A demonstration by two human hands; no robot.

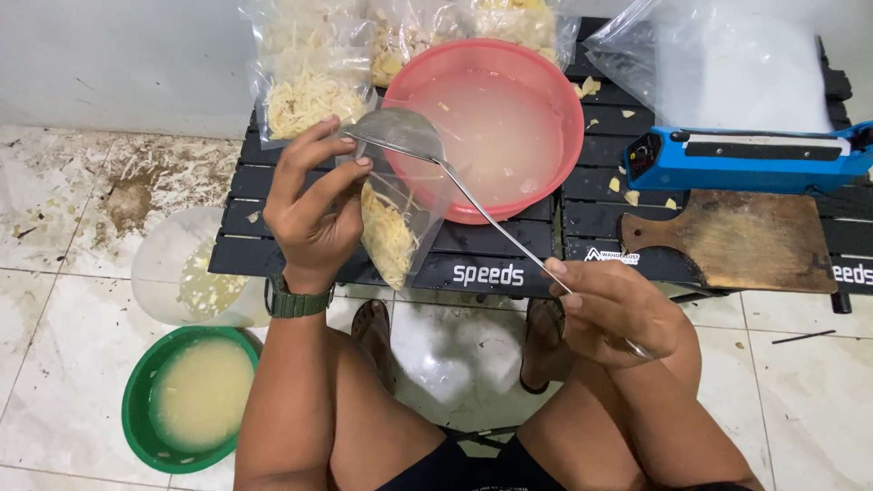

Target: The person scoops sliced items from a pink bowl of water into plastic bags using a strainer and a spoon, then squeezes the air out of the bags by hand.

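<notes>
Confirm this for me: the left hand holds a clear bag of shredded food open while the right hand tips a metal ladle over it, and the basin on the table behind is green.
One detail is wrong. The head view shows the basin on the table is red; the green bowl sits on the floor. The rest holds: left hand holds the bag open, right hand tips the ladle over it.

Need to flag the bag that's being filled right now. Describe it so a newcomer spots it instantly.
Start at the red basin of cloudy liquid on the black slatted table. At its near-left rim, the left hand holds up a clear plastic bag with pale shreds at the bottom, and the ladle in the right hand is tipped at its mouth. Unlike the filled bags lying behind, it is open and hand-held.
</notes>
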